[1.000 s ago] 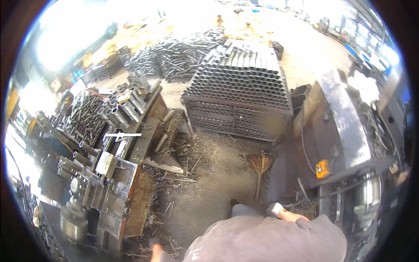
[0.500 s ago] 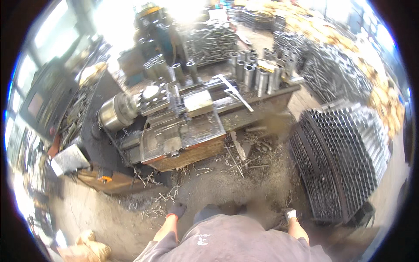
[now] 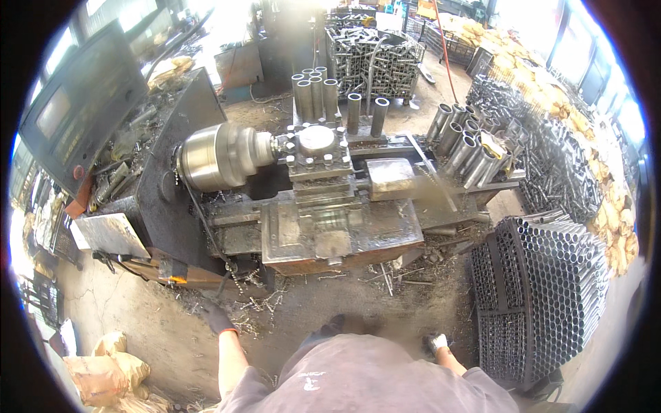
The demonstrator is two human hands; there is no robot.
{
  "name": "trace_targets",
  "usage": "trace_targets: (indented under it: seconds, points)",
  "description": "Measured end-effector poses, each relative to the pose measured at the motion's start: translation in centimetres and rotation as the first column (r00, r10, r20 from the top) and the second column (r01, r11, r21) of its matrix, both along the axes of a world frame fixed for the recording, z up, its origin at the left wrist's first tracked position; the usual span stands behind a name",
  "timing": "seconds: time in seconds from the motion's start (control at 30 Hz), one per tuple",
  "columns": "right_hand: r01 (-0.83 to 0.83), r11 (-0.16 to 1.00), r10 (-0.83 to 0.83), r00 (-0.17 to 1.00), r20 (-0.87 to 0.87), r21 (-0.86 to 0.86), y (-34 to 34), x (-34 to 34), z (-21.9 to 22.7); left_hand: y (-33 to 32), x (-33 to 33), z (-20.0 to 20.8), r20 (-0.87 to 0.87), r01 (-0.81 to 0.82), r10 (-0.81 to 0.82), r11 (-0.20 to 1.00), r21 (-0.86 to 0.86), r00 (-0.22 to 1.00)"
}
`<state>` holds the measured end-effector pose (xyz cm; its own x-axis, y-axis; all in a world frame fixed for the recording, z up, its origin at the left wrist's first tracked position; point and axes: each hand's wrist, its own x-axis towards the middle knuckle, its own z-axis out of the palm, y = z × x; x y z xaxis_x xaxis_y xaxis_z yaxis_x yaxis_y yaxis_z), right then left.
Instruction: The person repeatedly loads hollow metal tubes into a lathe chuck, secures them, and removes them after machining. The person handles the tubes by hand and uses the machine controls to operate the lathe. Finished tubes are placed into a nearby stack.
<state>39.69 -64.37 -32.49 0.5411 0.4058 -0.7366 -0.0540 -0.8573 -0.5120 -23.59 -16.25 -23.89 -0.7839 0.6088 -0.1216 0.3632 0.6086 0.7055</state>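
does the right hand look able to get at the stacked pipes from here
Probably yes, perhaps with a step: the right hand hangs left of the stacked pipes, with only floor showing between, though dark bars cross the stack's front.

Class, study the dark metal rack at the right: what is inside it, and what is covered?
The dark metal rack holds stacked metal tubes, round open ends showing. The outer tubes hide the middle of the stack and the rack's bottom.
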Motion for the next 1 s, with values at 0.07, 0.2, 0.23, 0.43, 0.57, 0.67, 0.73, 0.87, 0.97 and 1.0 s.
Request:
trace_targets:
  seconds: [0.07, 0.2, 0.23, 0.43, 0.57, 0.67, 0.73, 0.87, 0.97, 1.0]
  points:
    - [0.225, 0.972, -0.234, 0.945, -0.228, -0.066, 1.2, -1.5, 0.4, 1.7, -1.8, 4.1, 0.094, -0.160, 0.145, 0.971, 0.177, 0.985]
    - [0.193, 0.968, -0.226, 0.946, -0.232, -0.158, 2.7, -2.0, 0.9, 3.7, -2.9, 10.1, -0.069, -0.023, 0.045, 0.959, 0.284, 0.997]
    - [0.211, 0.960, -0.251, 0.941, -0.228, -0.184, 3.1, -1.8, 1.2, 4.0, -3.2, 10.7, -0.171, 0.046, 0.003, 0.958, 0.284, 0.985]
    - [0.044, 0.992, -0.061, 0.988, -0.142, -0.121, 5.6, -0.8, 5.0, 5.6, -6.0, 10.4, -0.298, 0.218, -0.181, 0.971, 0.097, 0.937]
    - [-0.035, 0.989, 0.033, 0.999, -0.019, -0.145, 5.3, 0.3, 6.1, 8.5, -1.6, 10.4, -0.511, 0.279, -0.127, 0.932, 0.233, 0.850]
    - [-0.412, 0.888, 0.456, 0.846, 0.276, -0.205, 3.8, 3.8, 6.7, 9.4, 8.3, 9.3, -0.665, 0.514, -0.184, 0.786, 0.342, 0.724]
    - [-0.004, 1.000, -0.005, 0.794, 0.608, 0.014, 1.9, 6.3, 8.5, 7.7, 16.4, 7.2, -0.676, 0.663, -0.310, 0.659, 0.355, 0.669]
    - [0.203, 0.882, -0.468, 0.495, 0.732, 0.426, -0.2, 16.6, 17.6, 0.5, 30.2, 1.7, -0.522, 0.945, -0.791, 0.303, 0.119, 0.320]
    - [0.256, 0.869, -0.478, 0.214, 0.852, 0.423, -4.2, 24.0, 27.4, -4.7, 38.0, -2.3, -0.223, 1.000, -0.975, 0.018, -0.025, 0.012]
    - [0.338, 0.786, -0.604, 0.239, 0.760, 0.518, -6.0, 27.0, 30.2, -6.1, 40.6, -3.2, -0.132, 0.996, -0.988, -0.068, -0.057, -0.075]
